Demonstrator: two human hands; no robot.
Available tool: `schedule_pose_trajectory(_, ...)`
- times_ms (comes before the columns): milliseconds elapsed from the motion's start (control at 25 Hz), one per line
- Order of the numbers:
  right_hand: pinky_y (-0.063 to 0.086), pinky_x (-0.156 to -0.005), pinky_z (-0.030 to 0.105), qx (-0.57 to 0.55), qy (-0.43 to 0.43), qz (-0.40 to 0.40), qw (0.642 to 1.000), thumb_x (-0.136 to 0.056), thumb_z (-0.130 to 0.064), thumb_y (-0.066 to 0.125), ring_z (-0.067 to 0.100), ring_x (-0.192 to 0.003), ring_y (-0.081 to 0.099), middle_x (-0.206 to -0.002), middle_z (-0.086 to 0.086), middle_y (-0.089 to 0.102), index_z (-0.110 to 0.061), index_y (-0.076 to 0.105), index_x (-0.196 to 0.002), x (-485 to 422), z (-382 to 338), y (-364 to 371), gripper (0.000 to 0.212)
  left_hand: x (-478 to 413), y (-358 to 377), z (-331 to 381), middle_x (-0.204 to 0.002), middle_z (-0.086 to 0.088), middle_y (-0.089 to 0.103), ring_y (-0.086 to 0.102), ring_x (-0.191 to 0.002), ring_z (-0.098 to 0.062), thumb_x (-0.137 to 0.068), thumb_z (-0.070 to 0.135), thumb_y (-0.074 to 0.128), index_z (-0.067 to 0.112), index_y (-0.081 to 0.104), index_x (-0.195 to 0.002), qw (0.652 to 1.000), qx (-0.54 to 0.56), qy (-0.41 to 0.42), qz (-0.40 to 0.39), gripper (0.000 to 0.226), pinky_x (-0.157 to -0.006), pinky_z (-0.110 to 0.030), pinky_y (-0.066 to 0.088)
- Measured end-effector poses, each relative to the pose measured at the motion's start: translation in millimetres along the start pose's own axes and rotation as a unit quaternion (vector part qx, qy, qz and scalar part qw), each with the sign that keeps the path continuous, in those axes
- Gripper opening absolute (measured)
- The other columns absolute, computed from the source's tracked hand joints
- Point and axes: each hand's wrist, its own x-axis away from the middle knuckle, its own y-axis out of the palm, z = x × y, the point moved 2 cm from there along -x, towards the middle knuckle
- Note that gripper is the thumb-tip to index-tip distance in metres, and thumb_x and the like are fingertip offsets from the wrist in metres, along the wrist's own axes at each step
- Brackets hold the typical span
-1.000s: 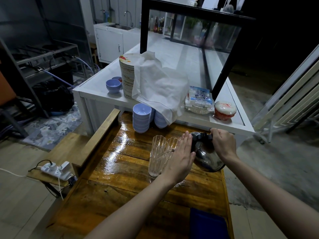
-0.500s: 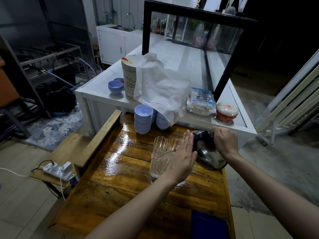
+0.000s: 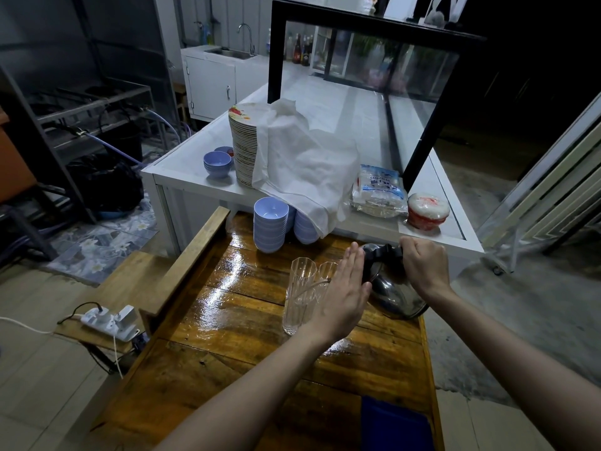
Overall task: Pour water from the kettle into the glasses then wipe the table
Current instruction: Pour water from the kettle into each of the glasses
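1. Head view, step in hand: pouring. The right hand (image 3: 422, 265) has its grip wrapped round the black handle of the kettle (image 3: 393, 294), which is tilted toward the glasses with its thin spout reaching to the rim of the near glass (image 3: 299, 297).
2. The left hand (image 3: 341, 297) is flat and spread, holding nothing; its palm faces the kettle's lid side, seemingly steadying it, though I cannot tell whether it truly touches.
3. Both glasses stand upright on the wet wooden desk (image 3: 227, 314), touching or nearly so; the far glass (image 3: 327, 271) is half hidden behind the left hand.
4. Judgement: the task is early, in the pour. The next move calls for holding the tilt steady until the near glass fills, then shifting the spout to the far glass without knocking either one.
5. The wipe has not begun; a blue cloth (image 3: 395, 424) lies at the desk's near edge, well apart from the glasses.
6. Hard to make out: whether water is flowing, and the level in either glass; clear glass and glare on the wet wood hide both.
7. Cut off: the cloth runs out of frame at the bottom, and the kettle's base is dim.
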Motion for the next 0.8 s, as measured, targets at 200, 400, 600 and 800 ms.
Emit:
schedule_pose_trajectory(200, 0.025, -0.067, 0.031, -0.002, -0.002, 0.001, 1.000, -0.087, -0.030, 0.036, 0.019, -0.045, 0.034, -0.042, 0.002, 0.037, -0.012, 0.039, -0.043, 0.7, 0.0, 0.6, 0.048, 1.5, 0.0, 1.5, -0.161, -0.002, -0.016, -0.015, -0.149, -0.009, -0.106, 0.024, 0.028, 0.009, -0.005, -0.154, 1.000, 0.001, -0.002, 0.000, 0.060, -0.118, -0.017, -0.011)
schedule_pose_trajectory(400, 0.025, -0.066, 0.031, -0.001, -0.002, 0.001, 1.000, -0.086, -0.029, 0.036, 0.019, -0.045, 0.034, -0.042, 0.002, 0.037, -0.012, 0.040, -0.043, 1.0, -1.1, -1.9, 0.047, 0.6, -0.8, 1.7, -0.161, -0.003, -0.014, -0.014, -0.149, -0.010, -0.106, 0.024, 0.029, 0.008, -0.004, -0.154, 1.000, 0.000, 0.002, 0.003, 0.060, -0.119, -0.019, -0.010)
schedule_pose_trajectory(600, 0.024, -0.066, 0.032, 0.004, 0.000, 0.004, 1.000, -0.085, -0.029, 0.036, 0.019, -0.046, 0.034, -0.043, 0.003, 0.037, -0.013, 0.037, -0.043, -0.5, -2.8, -4.9, 0.045, -1.1, -1.7, 3.9, -0.161, -0.003, -0.016, -0.016, -0.149, -0.010, -0.106, 0.024, 0.028, 0.009, -0.006, -0.153, 1.000, -0.001, 0.007, -0.003, 0.060, -0.120, -0.022, -0.009)
schedule_pose_trajectory(800, 0.025, -0.066, 0.031, 0.003, 0.005, 0.004, 1.000, -0.086, -0.029, 0.036, 0.021, -0.046, 0.035, -0.043, 0.006, 0.039, -0.010, 0.041, -0.044, -0.3, -0.9, -6.1, 0.046, -1.1, -0.4, 4.4, -0.161, -0.003, -0.016, -0.015, -0.149, -0.010, -0.106, 0.024, 0.028, 0.009, -0.006, -0.154, 1.000, -0.002, 0.009, -0.001, 0.061, -0.120, -0.022, -0.009)
